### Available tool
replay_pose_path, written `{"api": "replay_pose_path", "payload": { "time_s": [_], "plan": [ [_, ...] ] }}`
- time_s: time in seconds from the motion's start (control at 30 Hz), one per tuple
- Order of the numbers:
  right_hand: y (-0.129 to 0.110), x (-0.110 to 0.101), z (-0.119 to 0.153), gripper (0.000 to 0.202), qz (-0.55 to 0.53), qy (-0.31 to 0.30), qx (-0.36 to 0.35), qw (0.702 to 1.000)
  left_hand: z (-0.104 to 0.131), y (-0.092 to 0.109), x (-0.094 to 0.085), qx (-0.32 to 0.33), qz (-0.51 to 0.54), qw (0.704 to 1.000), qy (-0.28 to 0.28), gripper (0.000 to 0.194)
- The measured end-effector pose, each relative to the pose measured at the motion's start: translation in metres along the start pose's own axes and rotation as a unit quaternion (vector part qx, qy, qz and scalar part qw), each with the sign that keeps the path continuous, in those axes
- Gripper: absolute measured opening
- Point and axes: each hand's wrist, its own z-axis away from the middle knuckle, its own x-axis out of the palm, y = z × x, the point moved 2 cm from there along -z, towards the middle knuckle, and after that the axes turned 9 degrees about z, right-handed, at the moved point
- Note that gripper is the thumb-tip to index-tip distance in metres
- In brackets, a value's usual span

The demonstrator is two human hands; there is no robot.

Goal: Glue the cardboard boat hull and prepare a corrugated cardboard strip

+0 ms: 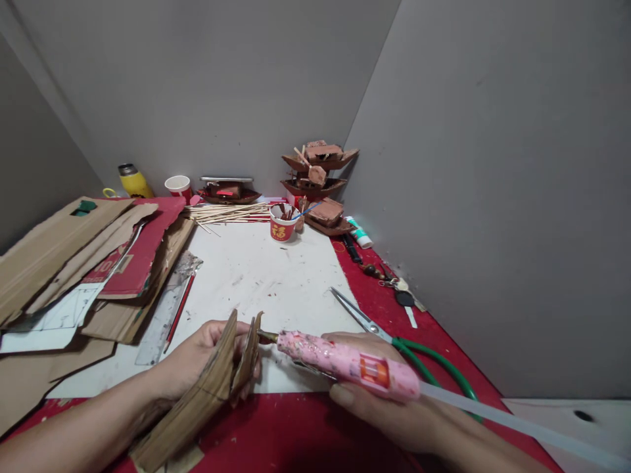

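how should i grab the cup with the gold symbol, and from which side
Probably grab the cup by its outer wall, from the near side: it stands upright with its front unobstructed, while a blue stick slants past its right rim, a boat sits right and thin sticks lie left.

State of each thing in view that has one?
Left hand: holding cardboard pieces
Right hand: gripping glue gun
Cardboard pieces: upper ends apart
Glue gun: glue stick loaded, power unclear
Scissors: lying, partly hidden
Yellow bottle: capped
Front paper cup: open, upright, stained inside
Rear paper cup: open, upright
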Motion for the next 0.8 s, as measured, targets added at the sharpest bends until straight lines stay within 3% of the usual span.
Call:
{"api": "replay_pose_path", "payload": {
  "time_s": [0.27, 0.53, 0.8],
  "plan": [
    [-0.0029, 0.0013, -0.0017, 0.063, 0.027, -0.022, -0.04, 0.999, 0.0021, 0.0061, 0.0049, -0.009, 0.024, 1.0, 0.002, 0.031],
    [0.0013, 0.004, 0.0024, 0.054, 0.038, -0.036, -0.062, 0.997, -0.0014, 0.0015, -0.0025, 0.017, 0.031, 0.999, -0.032, 0.038],
    [-0.0009, 0.0037, 0.002, 0.054, 0.056, -0.06, -0.084, 0.993, 0.0017, 0.0049, 0.0036, 0.017, 0.044, 0.999, -0.013, 0.035]
  ]
}}
